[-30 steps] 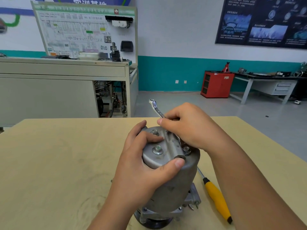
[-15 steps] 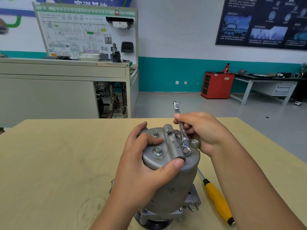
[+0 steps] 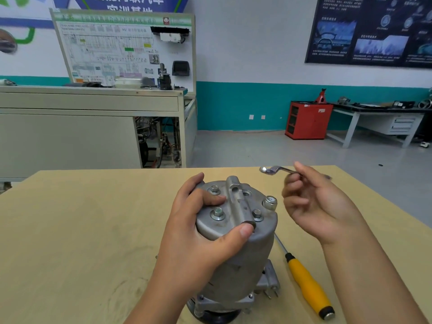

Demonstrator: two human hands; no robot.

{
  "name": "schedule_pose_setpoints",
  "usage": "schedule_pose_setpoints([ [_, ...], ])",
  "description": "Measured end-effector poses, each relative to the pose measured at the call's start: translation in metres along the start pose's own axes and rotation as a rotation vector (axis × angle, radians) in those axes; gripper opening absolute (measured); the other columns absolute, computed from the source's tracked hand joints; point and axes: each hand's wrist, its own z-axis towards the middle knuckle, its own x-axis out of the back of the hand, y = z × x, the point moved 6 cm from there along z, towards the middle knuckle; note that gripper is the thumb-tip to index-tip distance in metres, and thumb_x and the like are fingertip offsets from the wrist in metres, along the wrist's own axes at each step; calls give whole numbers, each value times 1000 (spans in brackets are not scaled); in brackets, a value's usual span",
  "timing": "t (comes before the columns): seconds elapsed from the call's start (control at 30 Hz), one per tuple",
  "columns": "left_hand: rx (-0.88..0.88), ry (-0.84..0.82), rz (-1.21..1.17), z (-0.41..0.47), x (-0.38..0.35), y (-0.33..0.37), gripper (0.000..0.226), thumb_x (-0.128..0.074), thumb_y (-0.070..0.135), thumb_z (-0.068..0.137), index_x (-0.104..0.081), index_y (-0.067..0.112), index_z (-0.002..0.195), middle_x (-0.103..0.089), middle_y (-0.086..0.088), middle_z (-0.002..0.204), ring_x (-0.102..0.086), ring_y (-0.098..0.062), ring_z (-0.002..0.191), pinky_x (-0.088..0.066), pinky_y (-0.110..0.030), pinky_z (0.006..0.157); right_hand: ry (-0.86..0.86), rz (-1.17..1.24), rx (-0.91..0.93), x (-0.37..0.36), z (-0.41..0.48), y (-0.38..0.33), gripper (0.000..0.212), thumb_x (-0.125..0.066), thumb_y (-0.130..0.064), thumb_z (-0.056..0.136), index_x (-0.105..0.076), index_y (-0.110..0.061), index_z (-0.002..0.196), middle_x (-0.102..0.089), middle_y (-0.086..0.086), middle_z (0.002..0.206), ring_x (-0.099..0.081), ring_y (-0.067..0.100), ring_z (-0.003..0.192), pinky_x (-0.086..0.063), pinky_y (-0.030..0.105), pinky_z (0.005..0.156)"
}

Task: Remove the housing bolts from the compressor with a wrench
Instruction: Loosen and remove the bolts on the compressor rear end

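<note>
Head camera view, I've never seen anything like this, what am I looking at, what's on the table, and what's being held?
This is no machine: a person wears a camera on the head, looking down at their own two hands. The left hand grips the top of a grey metal compressor standing on a wooden table. Its top face carries bolts. The right hand holds a small wrench in the air, off the bolts. A yellow-handled screwdriver lies on the table beside the compressor.

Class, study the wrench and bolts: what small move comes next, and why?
Probably lower the wrench in the right hand onto one of the four bolts seated in the compressor: it hangs clear while the left hand grips the compressor.
</note>
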Motion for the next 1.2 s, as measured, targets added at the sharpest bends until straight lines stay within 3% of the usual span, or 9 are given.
schedule_pose_setpoints([
  [0.1,6,16,-1,0,0,-1,46,-68,63,47,-60,38,86,-41,37,130,-39,12,126,-32,0,88,48,-71,259,4,-31,-7,19,-64,-27,70,-49,-15,70,-55,-1,54,-53,7,43,-33,13,33],
  [0.2,-4,39,3,-1,-1,0,43,-67,61,49,-61,34,82,-43,34,130,-40,11,126,-32,0,88,72,-232,593,-1,-61,-9,18,-60,-35,73,-56,-18,68,-58,2,53,-56,14,44,-38,17,39],
  [0.3,-2,62,13,-2,-3,2,44,-67,62,49,-60,33,82,-43,29,131,-41,6,127,-31,0,90,64,-336,780,-9,-79,-5,25,-57,-40,79,-64,-22,63,-62,4,54,-59,17,45,-41,18,42],
  [0.43,-7,69,31,-3,-4,6,45,-64,64,51,-59,32,83,-43,29,127,-40,3,129,-28,2,88,65,-437,865,-18,-91,1,30,-61,-44,76,-59,-17,64,-67,5,57,-64,20,47,-47,20,43],
  [0.63,-20,55,32,-3,-4,9,40,-63,63,54,-55,35,82,-43,28,123,-38,1,131,-27,2,90,50,-608,882,-23,-105,4,19,-69,-28,73,-61,-11,68,-70,2,64,-69,18,56,-54,21,52],
  [0.77,-31,66,32,-3,-3,9,39,-63,62,55,-55,35,82,-44,30,120,-38,-1,132,-28,1,91,90,-735,892,-24,-110,6,28,-67,-32,76,-58,-9,64,-68,1,61,-67,10,51,-52,20,47],
  [0.83,-33,69,27,-3,-3,9,39,-64,62,55,-55,35,82,-44,33,118,-38,-1,131,-28,1,91,129,-831,936,-24,-111,7,34,-70,-31,82,-54,-10,61,-66,3,59,-66,8,50,-51,26,45],
  [0.93,-27,68,27,-4,-3,9,39,-64,62,55,-55,35,82,-43,34,119,-38,0,131,-28,2,90,181,-957,1026,-26,-113,8,35,-63,-30,85,-49,-12,59,-60,6,53,-62,23,49,-49,41,45],
  [1.2,-19,60,31,-4,-3,7,40,-64,62,55,-57,35,84,-42,32,124,-37,2,132,-27,3,91,100,-1114,1165,-36,-125,12,34,-59,-24,88,-48,-10,59,-53,2,49,-56,21,45,-39,32,45],
])
